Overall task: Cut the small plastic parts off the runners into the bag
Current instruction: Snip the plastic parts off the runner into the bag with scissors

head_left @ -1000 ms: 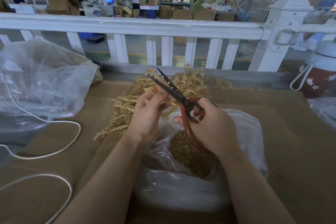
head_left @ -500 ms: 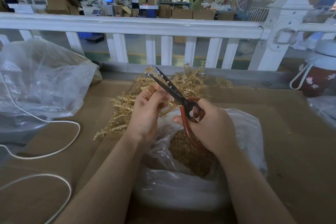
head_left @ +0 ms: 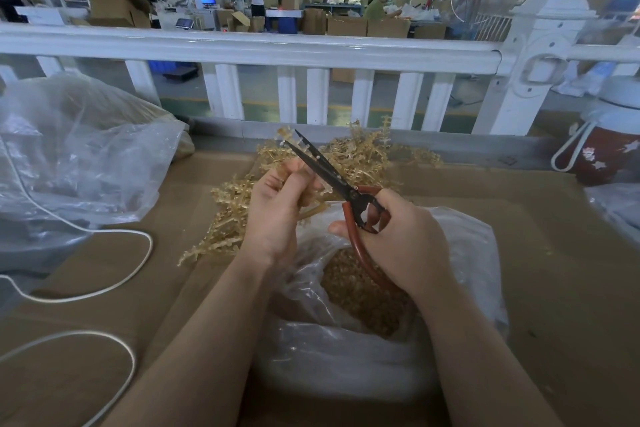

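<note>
Two hands meet over the open bag (head_left: 460, 253), and the cut turns on how the scissors (head_left: 322, 166) lie against the runner (head_left: 313, 189) between them. The left hand (head_left: 277, 211) pinches the tan runner up at its fingertips, slightly to the left of and beyond the bag's mouth. The right hand (head_left: 401, 239) is curled round the red handles, gripping them. From that hand the black blades run up and away to the far left, crossing just beside the left fingertips, their tips ending over the loose pile of runners (head_left: 360, 156) on the bench (head_left: 554, 253). The blades look nearly closed, with only a sliver between them near the tips. The runner's own long axis is hard to read, since the fingers hide most of it, but a stub of it slants toward the bag. Cut parts (head_left: 360, 291) already lie heaped in the bag, directly under the handles, on the near side of the blades. Judging from this, a part snipped at the blades should drop toward the bag only if the runner is kept over its mouth
</note>
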A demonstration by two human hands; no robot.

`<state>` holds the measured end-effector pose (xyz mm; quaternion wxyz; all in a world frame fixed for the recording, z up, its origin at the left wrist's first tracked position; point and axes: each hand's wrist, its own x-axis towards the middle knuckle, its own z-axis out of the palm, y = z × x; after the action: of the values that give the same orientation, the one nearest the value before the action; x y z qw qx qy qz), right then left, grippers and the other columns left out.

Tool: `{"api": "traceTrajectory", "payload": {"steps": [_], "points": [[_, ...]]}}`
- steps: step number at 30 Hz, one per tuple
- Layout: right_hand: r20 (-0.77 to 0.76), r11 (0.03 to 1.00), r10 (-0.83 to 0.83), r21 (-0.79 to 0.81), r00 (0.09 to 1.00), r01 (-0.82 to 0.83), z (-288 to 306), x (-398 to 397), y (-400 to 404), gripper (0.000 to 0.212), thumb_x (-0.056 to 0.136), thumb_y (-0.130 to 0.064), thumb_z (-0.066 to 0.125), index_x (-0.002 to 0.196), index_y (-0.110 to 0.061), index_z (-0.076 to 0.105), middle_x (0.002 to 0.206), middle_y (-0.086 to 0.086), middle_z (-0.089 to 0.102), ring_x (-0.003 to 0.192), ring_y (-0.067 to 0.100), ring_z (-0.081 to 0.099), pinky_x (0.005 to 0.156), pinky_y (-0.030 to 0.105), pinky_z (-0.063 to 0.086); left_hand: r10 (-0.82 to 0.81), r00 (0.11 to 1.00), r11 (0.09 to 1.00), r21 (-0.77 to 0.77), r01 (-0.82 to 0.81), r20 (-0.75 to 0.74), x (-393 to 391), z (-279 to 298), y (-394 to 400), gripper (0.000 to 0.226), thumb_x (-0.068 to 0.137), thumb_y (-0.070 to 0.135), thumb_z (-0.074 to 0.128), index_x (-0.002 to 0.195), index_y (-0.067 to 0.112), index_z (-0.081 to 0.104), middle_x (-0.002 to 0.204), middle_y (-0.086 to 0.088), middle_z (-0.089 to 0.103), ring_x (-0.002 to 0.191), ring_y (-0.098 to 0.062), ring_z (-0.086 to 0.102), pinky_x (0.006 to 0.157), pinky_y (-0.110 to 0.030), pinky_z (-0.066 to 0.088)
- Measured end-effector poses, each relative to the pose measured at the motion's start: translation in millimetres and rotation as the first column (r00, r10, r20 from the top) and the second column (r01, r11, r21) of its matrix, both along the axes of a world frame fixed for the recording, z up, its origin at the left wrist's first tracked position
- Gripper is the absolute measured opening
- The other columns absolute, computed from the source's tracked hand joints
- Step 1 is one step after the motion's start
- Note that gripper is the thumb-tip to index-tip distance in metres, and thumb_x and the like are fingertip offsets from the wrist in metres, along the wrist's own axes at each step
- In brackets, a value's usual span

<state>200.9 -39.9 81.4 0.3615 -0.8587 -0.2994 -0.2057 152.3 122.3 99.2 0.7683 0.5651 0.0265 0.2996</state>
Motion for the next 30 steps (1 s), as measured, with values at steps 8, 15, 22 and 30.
{"api": "traceTrajectory", "payload": {"steps": [8, 15, 22, 30], "points": [[0.036, 1.000, 0.002, 0.022, 0.999, -0.003, 0.5, 0.2, 0.6, 0.060, 0.064, -0.090, 0.051, 0.073, -0.031, 0.044, 0.060, -0.019, 0.053, 0.055, -0.003, 0.051, 0.051, 0.015, 0.037, -0.056, 0.998, 0.996, 0.067, 0.056, -0.001, -1.2, 0.7, -3.3, 0.017, 0.093, 0.016, 0.059, 0.078, 0.017, 0.067, 0.065, 0.005, 0.060, 0.061, -0.006, 0.048, 0.064, -0.021, 0.041], [0.042, 0.999, 0.018, 0.034, 0.999, -0.020, -0.3, 0.2, 0.6, 0.056, 0.066, -0.090, 0.050, 0.074, -0.035, 0.042, 0.062, -0.021, 0.052, 0.056, -0.004, 0.051, 0.051, 0.012, 0.034, -0.082, 0.996, 0.993, 0.080, 0.084, -0.032, -1.2, 0.5, -3.1, 0.013, 0.086, 0.023, 0.061, 0.075, 0.019, 0.066, 0.067, 0.003, 0.060, 0.063, -0.009, 0.048, 0.069, -0.027, 0.038], [0.036, 1.000, 0.017, 0.023, 0.999, -0.018, -0.6, -1.7, 0.7, 0.050, 0.068, -0.085, 0.058, 0.069, -0.042, 0.035, 0.060, -0.020, 0.050, 0.054, -0.005, 0.050, 0.050, 0.010, 0.028, -0.096, 0.994, 0.990, 0.096, 0.100, -0.053, -3.4, 2.3, -3.7, 0.018, 0.087, 0.024, 0.059, 0.071, 0.024, 0.067, 0.066, 0.004, 0.060, 0.063, -0.009, 0.049, 0.074, -0.031, 0.039], [0.003, 0.998, 0.023, 0.060, 1.000, -0.023, -1.6, -0.9, 0.8, 0.056, 0.066, -0.085, 0.058, 0.067, -0.031, 0.043, 0.059, -0.013, 0.053, 0.054, 0.003, 0.052, 0.050, 0.015, 0.035, -0.098, 0.994, 0.992, 0.074, 0.101, -0.039, -5.4, 3.6, -6.2, 0.019, 0.089, 0.025, 0.057, 0.073, 0.022, 0.066, 0.067, 0.004, 0.060, 0.065, -0.009, 0.049, 0.074, -0.030, 0.040]]}}
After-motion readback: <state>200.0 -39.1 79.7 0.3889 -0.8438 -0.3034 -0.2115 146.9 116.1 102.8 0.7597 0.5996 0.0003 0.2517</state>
